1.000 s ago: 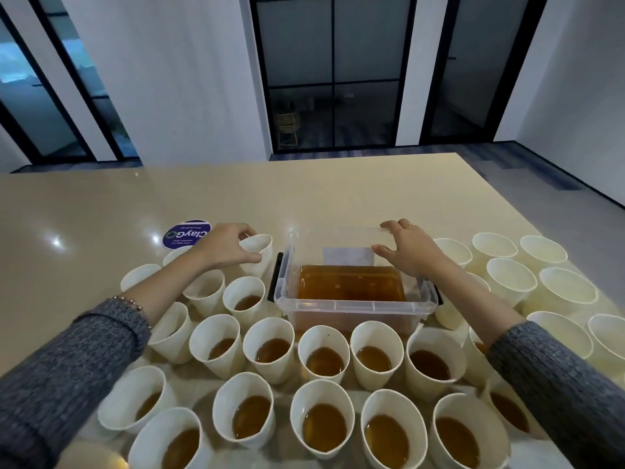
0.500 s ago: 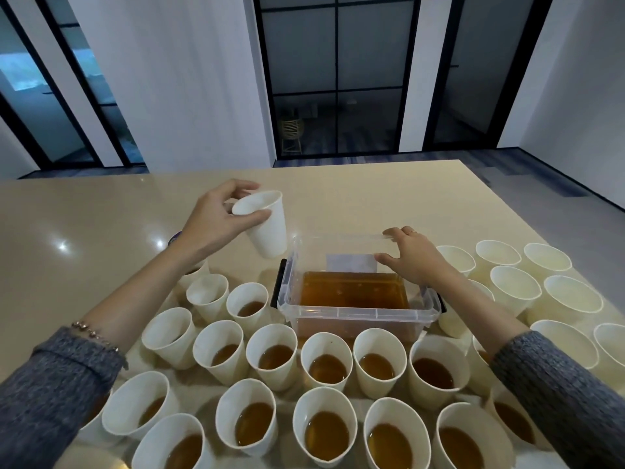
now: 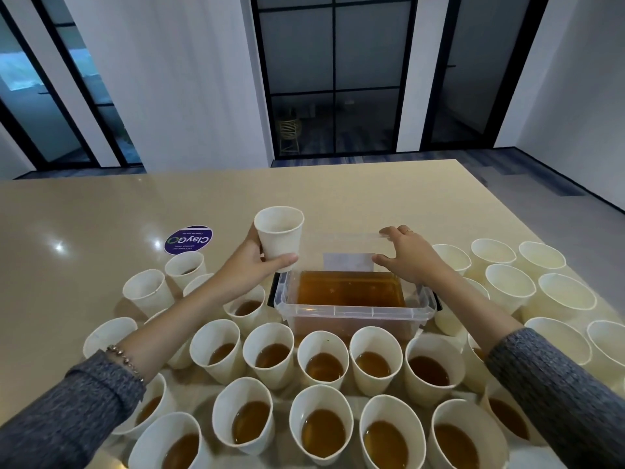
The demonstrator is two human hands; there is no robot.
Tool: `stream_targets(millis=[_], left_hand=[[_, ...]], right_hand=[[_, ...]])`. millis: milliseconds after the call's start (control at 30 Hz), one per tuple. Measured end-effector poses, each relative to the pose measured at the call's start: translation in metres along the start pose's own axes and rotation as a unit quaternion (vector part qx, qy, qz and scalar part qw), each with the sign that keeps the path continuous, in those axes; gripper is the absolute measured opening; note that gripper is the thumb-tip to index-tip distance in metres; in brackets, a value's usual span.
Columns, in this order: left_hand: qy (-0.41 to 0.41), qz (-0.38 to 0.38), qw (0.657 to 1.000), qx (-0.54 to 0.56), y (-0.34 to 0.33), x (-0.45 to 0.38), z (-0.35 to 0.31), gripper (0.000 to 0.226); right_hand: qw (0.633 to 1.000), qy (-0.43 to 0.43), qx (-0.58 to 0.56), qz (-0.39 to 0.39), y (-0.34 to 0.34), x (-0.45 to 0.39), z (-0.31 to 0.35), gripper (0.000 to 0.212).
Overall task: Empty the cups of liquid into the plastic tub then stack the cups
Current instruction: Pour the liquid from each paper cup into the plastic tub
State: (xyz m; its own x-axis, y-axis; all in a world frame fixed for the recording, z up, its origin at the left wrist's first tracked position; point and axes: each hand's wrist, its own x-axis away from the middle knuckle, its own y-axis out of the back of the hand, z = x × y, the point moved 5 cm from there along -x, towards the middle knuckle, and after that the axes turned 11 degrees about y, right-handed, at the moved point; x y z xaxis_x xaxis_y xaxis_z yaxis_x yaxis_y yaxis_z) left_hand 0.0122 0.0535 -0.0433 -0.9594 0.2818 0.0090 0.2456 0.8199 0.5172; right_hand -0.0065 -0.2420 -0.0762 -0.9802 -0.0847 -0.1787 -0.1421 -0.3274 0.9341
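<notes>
My left hand [image 3: 247, 267] grips a white paper cup [image 3: 280, 233] upright in the air, just left of and above the clear plastic tub [image 3: 355, 314]. The tub holds brown liquid [image 3: 350, 287] and stands in the middle of the table. My right hand [image 3: 407, 257] rests on the tub's far right rim, thumb and fingers spread over the edge. Several white cups with brown liquid [image 3: 321, 363] stand in rows in front of the tub. More cups [image 3: 148, 291] stand to the left.
Several white cups showing no liquid [image 3: 510, 286] crowd the table at the right of the tub. A round purple sticker [image 3: 188, 239] lies on the beige table [image 3: 338, 198] at the far left. The table's right edge drops to a grey floor.
My left hand picked a cup from the left group, lifted it and carried it right toward the tub. My right hand stayed on the tub's rim.
</notes>
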Motion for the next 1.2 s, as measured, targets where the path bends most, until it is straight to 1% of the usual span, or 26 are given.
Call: stream_targets(millis=[33,167,367,500,633,767,867,1067,1200], left_hand=[[-0.004,0.003,1.0,-0.015,-0.003,0.001,0.001,0.078],[-0.047,-0.035,0.996,-0.074,-0.001,0.0,-0.011,0.075],[-0.106,-0.036,0.973,-0.2,0.005,-0.003,-0.02,0.072],[-0.128,-0.049,0.948,-0.286,0.005,-0.002,-0.021,0.073],[-0.158,-0.056,0.925,-0.342,0.003,-0.002,-0.021,0.074],[-0.202,-0.074,0.886,-0.41,0.0,-0.002,-0.022,0.073],[-0.218,-0.082,0.868,-0.439,0.0,-0.003,-0.023,0.072],[-0.24,-0.085,0.849,-0.463,-0.001,-0.004,-0.029,0.075],[-0.268,-0.102,0.815,-0.503,-0.004,-0.005,-0.036,0.078]], right_hand=[[1.0,-0.001,-0.001,0.0,0.0,0.0,0.0,0.063],[0.999,-0.009,-0.032,-0.013,0.002,0.001,0.002,0.059],[0.998,0.001,-0.067,-0.023,0.008,0.005,0.006,0.05],[0.995,-0.003,-0.098,-0.03,0.007,0.004,0.004,0.048],[0.99,-0.003,-0.131,-0.046,0.007,0.003,0.002,0.044],[0.989,-0.009,-0.142,-0.048,0.006,0.003,-0.001,0.043],[0.989,-0.008,-0.14,-0.048,0.006,0.003,0.0,0.043],[0.991,-0.009,-0.125,-0.051,0.004,0.001,-0.003,0.038],[0.991,-0.012,-0.121,-0.052,0.006,0.001,-0.002,0.036]])
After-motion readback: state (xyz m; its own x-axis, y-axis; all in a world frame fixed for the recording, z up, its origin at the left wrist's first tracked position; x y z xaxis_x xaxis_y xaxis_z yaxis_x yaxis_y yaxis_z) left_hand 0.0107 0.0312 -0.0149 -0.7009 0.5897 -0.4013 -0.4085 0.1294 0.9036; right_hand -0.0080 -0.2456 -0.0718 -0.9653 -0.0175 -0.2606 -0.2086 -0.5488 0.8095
